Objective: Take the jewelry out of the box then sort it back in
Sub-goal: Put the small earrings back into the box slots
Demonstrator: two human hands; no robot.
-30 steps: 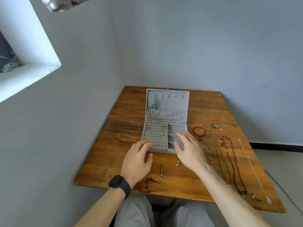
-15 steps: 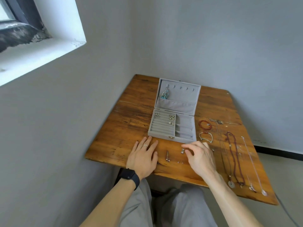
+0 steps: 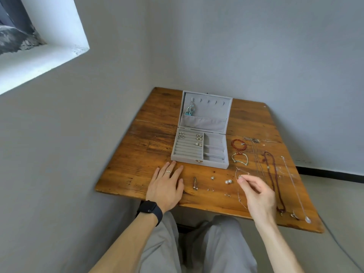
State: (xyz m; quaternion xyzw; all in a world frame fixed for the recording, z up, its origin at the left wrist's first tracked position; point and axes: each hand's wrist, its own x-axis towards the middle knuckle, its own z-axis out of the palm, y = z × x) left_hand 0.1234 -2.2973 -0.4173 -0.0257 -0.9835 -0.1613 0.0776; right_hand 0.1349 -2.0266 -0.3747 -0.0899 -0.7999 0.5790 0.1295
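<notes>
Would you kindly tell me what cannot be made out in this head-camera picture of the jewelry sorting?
- Head view: whether the right hand actually pinches the thin chain; the contact is too small to tell.
- Head view: the chain's middle stretch, hidden under that hand.
- Head view: contents of the lid pocket of the jewelry box, and the lower end of the turquoise piece; fabric covers them.
- Head view: the tiny studs; too small to identify.

item (image 3: 240,176) pinched in right hand (image 3: 258,196) too small to tell; thin chain (image 3: 240,200) partly hidden under hand
</notes>
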